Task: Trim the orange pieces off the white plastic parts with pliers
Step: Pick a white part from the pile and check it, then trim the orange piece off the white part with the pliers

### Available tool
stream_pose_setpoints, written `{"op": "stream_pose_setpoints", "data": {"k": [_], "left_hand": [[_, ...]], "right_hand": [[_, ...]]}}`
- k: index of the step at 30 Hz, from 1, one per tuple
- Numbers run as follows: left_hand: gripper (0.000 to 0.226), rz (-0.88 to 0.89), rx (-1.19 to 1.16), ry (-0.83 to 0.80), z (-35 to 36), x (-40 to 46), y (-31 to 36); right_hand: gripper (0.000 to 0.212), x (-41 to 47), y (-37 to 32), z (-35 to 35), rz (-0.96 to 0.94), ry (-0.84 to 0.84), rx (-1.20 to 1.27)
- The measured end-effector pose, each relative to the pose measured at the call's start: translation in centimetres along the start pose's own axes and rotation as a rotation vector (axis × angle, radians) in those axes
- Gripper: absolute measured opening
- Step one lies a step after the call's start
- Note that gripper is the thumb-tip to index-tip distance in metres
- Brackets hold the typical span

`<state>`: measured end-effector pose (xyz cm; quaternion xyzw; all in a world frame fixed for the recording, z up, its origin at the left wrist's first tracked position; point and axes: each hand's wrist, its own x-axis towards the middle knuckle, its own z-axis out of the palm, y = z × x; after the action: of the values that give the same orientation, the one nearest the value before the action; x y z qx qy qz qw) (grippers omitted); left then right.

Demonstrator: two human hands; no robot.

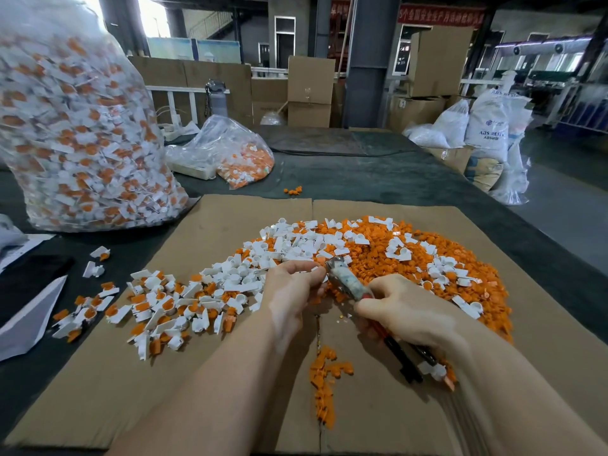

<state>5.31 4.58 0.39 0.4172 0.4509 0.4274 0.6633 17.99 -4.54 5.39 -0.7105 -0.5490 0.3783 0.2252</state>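
Scraps [324,386] lying nearest, orange, dropped on the cardboard [204,373] below the hands. Right hand [404,311] wrapping round the pliers [348,281], handles squeezed in the fist, taped nose pointing up-left to meet the work. Left hand [292,284] pinching a small white part [314,268] at the fingertips, presenting it to the nose, likely for a cut. Beyond, lying heaped: untrimmed parts [158,311] to the left, within reach; trimmed white pieces and orange offcuts [378,248] to the right. Farther off on the dark bench [362,179], standing full, a clear bag [72,126]; a smaller bag [230,153] slumping behind. Cartons [309,90] and sacks [490,130] lining a dim workshop.
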Motion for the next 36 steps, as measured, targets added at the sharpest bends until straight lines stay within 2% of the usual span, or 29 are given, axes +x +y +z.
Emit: {"op": "stream_pose_setpoints", "data": {"k": [3, 13, 16, 19, 24, 30, 31, 33, 36], "left_hand": [[0.011, 0.005, -0.001, 0.010, 0.2, -0.2, -0.1], [0.008, -0.016, -0.023, 0.031, 0.1, -0.6, -0.3], [0.007, 0.017, -0.003, 0.009, -0.4, -0.7, -0.6], [0.015, 0.131, 0.185, 0.007, -1.0, -0.8, -1.3], [0.025, 0.300, 0.548, -0.004, -1.0, -1.2, -2.1], [0.026, 0.381, 0.627, 0.011, -1.3, -1.2, -2.6], [0.025, 0.381, 0.624, 0.014, -1.3, -1.2, -2.7], [0.023, 0.374, 0.582, 0.020, -1.3, -1.2, -2.8], [0.022, 0.381, 0.561, 0.029, -1.3, -1.2, -2.9]], "right_hand": [[0.014, 0.2, 0.3, 0.2, -0.025, 0.069, -0.092], [0.019, 0.9, 1.7, 0.9, -0.082, 0.203, -0.126], [0.027, 1.3, 2.6, 0.7, -0.086, 0.386, -0.258], [0.039, 2.2, 3.7, 0.1, -0.040, 0.572, -0.461], [0.041, 3.6, 5.9, 0.0, 0.014, 0.660, -0.701], [0.060, 4.1, 6.5, 0.7, 0.033, 0.687, -0.879], [0.058, 4.0, 6.3, 1.1, 0.002, 0.731, -0.891], [0.042, 3.7, 5.7, 2.2, -0.180, 0.828, -0.779], [0.020, 3.3, 4.7, 4.3, -0.495, 0.801, -0.506]]}}
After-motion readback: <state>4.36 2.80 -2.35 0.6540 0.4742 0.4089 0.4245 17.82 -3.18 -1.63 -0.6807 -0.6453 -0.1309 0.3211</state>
